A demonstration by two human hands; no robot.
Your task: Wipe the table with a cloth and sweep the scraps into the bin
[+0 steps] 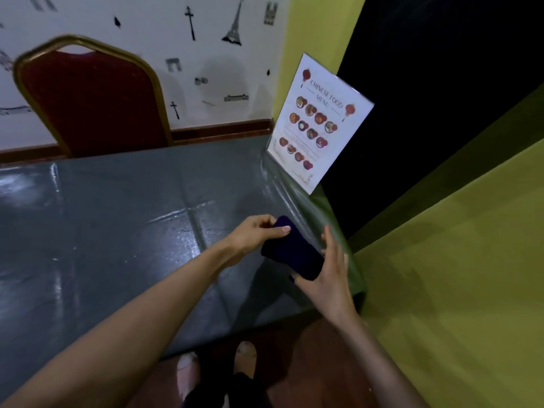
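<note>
A dark blue folded cloth point(294, 251) is held above the right end of the grey, shiny table point(117, 231). My left hand point(253, 235) grips the cloth's upper end, thumb on top. My right hand point(326, 275) holds its lower end from the right, fingers spread along its edge. No scraps show on the table surface, and no bin is in view.
A standing menu card point(319, 125) leans at the table's far right corner. A red chair with a gold frame point(88, 98) stands behind the table against the patterned wall. A yellow-green wall point(456, 275) runs close along the right. My feet point(217, 366) are on the wooden floor below the table edge.
</note>
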